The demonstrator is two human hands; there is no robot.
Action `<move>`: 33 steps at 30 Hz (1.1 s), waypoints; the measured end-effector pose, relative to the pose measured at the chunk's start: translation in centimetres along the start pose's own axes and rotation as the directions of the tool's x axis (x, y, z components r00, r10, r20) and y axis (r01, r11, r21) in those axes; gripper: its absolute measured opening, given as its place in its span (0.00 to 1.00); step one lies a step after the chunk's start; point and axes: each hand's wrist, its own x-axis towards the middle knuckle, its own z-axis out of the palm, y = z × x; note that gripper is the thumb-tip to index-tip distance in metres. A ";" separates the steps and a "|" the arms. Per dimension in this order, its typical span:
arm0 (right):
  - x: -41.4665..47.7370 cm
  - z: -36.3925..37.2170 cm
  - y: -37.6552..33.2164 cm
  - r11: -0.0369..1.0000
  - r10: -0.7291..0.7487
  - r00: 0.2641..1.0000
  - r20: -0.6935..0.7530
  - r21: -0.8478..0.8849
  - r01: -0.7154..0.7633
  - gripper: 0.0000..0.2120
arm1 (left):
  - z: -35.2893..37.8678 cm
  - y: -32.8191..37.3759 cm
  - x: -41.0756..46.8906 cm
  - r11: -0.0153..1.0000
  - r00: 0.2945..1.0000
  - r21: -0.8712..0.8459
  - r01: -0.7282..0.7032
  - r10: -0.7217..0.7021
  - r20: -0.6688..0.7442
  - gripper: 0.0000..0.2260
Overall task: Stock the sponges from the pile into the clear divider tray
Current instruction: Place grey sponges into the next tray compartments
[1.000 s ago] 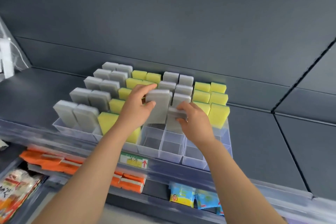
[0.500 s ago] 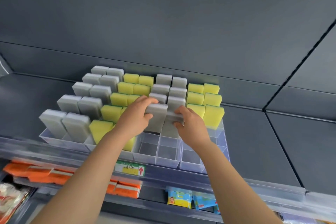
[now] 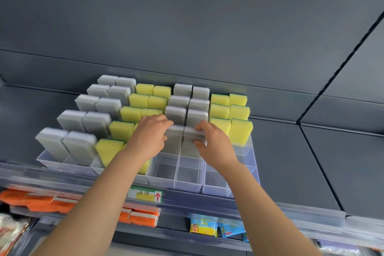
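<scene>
your left hand [image 3: 148, 138] curls its grip round the top of a grey sponge [image 3: 175, 141]; your right hand [image 3: 216, 145] pinches the neighbouring sponge [image 3: 189, 148]. both stand upright, side by side, in the clear divider tray [image 3: 188, 182], second row from the front.

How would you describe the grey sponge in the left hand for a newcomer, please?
On the dark shelf, find the clear divider tray and its right-hand grey block. The sponge is frontmost in that block's left column, the one the left hand holds.
</scene>
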 end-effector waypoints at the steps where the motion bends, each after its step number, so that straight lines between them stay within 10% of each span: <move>1: 0.0 0.1 0.0 1.000 0.002 1.000 0.000 -0.004 -0.002 0.14 | 0.1 0.0 -0.1 1.000 1.000 -0.002 -0.004 0.004 -0.005 0.19; 33: -6.3 -3.4 3.7 0.937 0.201 0.967 -0.160 -0.256 -0.237 0.25 | 0.5 7.0 -0.7 0.977 0.950 0.089 -0.194 0.210 -0.233 0.18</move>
